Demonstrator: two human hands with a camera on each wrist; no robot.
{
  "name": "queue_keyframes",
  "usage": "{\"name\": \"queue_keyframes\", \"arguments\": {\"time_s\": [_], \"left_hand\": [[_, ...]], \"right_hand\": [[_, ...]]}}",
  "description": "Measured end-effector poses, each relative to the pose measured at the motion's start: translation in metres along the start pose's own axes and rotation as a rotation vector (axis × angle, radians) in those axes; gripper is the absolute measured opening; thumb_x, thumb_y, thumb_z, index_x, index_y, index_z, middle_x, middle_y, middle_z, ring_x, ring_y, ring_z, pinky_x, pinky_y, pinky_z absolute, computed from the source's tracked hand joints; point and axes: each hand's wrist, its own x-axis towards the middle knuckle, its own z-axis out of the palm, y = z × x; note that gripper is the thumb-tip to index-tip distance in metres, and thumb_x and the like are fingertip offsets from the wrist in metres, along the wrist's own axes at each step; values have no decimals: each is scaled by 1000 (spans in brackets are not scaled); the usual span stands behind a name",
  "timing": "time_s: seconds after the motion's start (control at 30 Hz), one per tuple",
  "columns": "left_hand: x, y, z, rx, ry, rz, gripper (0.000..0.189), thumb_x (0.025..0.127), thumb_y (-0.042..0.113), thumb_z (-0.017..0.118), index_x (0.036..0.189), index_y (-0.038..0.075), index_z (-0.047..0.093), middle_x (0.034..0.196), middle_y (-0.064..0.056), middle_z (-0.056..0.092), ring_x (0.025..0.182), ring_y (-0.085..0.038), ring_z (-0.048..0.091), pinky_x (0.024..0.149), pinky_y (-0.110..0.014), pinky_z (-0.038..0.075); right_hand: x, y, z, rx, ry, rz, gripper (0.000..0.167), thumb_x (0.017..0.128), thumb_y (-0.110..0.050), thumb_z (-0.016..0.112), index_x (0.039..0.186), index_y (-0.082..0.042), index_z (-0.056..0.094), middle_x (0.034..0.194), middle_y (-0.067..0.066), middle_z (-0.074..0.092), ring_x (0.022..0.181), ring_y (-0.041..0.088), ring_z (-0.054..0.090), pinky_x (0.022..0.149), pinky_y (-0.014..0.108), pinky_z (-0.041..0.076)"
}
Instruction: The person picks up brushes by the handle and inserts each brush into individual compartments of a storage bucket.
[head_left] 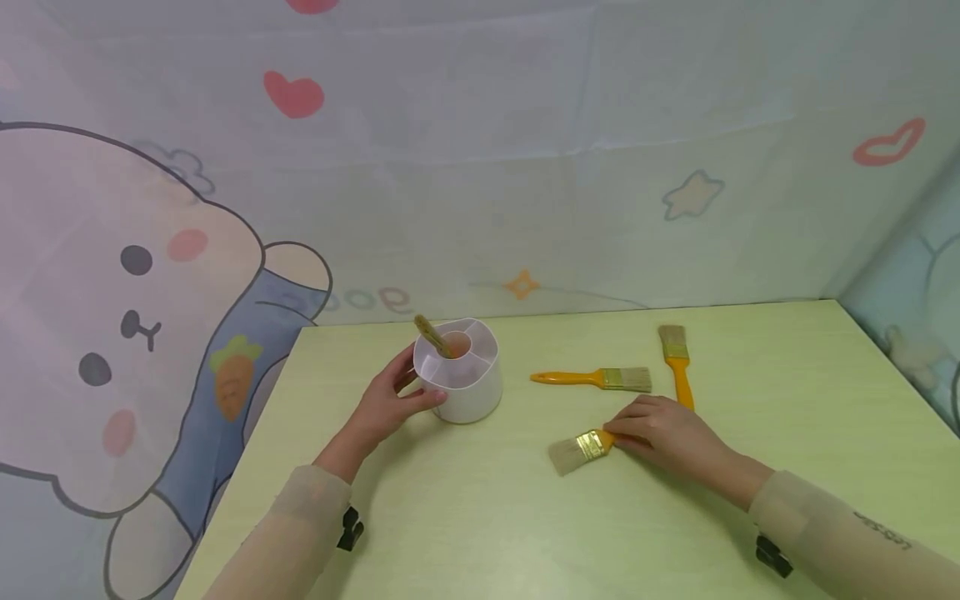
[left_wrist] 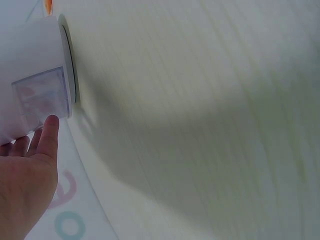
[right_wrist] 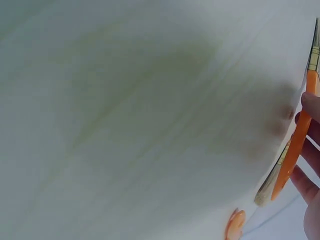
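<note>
A white round holder with several compartments (head_left: 468,400) stands on the table, and my left hand (head_left: 386,400) grips its left side, thumb in front and fingers behind. In the left wrist view, the thumb of the left hand (left_wrist: 30,175) lies by a clear label pocket on the holder (left_wrist: 30,60). A paintbrush (head_left: 431,336) leans in the holder's round centre compartment, bristles up. To the right, my right hand (head_left: 667,437) pinches the orange handle of another paintbrush (head_left: 577,452), its bristles pointing left. The right wrist view shows this held paintbrush (right_wrist: 300,132) between thumb and fingers.
Beyond the right hand, an orange-handled paintbrush (head_left: 592,378) lies sideways on the pale yellow table (head_left: 465,533). Another paintbrush (head_left: 677,358) lies to its right, bristles toward the back. A printed curtain (head_left: 480,167) hangs along the table's back edge.
</note>
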Motion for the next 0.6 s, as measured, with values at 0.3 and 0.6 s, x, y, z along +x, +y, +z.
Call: {"name": "queue_keyframes", "arguments": {"time_s": [0.3, 0.6], "left_hand": [[0, 0, 0, 7, -1, 24, 95, 96, 9, 82, 171, 14, 25, 173, -11, 33, 158, -37, 34, 122, -47, 42], [0, 1, 0, 6, -3, 15, 94, 96, 9, 82, 171, 15, 26, 173, -10, 34, 158, -36, 34, 122, -46, 42]], "right_hand": [[7, 1, 0, -24, 13, -49, 33, 75, -7, 96, 106, -12, 84, 95, -4, 77, 86, 16, 71, 71, 32, 65], [23, -3, -3, 28, 52, 24, 32, 81, -7, 92, 111, -12, 84, 101, -1, 81, 87, 17, 77, 73, 37, 67]]}}
